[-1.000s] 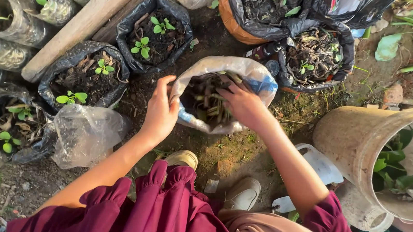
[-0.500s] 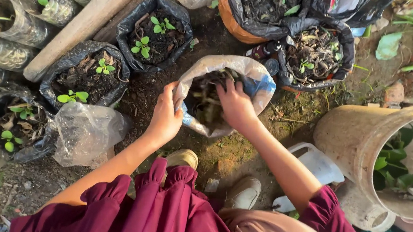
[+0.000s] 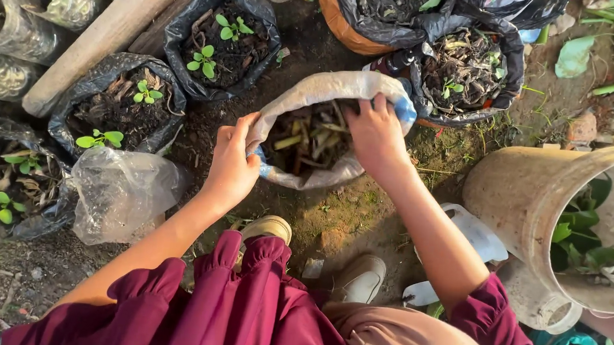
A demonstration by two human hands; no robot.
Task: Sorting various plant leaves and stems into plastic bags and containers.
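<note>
Bare brown earth, damp and patched with thin moss and grass, makes up the ground [image 3: 347,218] here, outdoors among crowded planting containers. At its middle sits a pale plastic sack [image 3: 312,94] with a blue patch, its mouth open and filled with dark soil, dry stalks and leaf scraps. The person's left hand [image 3: 232,164] has its fingers clenched on the sack's near-left rim, pinching the plastic. The right hand [image 3: 378,138] lies over the sack's right rim with fingers curled at the edge; whether they grip the plastic or only press on it I cannot quite tell from this angle. To the left stand black grow bags [image 3: 117,101] with small green seedlings [image 3: 203,61], and a crumpled clear plastic bag [image 3: 125,192] lies on the earth just beside them. A weathered wooden plank [image 3: 107,36] runs slantwise behind, with clear cut bottles along the far-left edge. More black bags of soil sit beyond the sack. On the right a large tan bucket [image 3: 528,202] lies tipped, green leaves inside. Two beige shoes [image 3: 361,277] rest on the ground below the sack.
</note>
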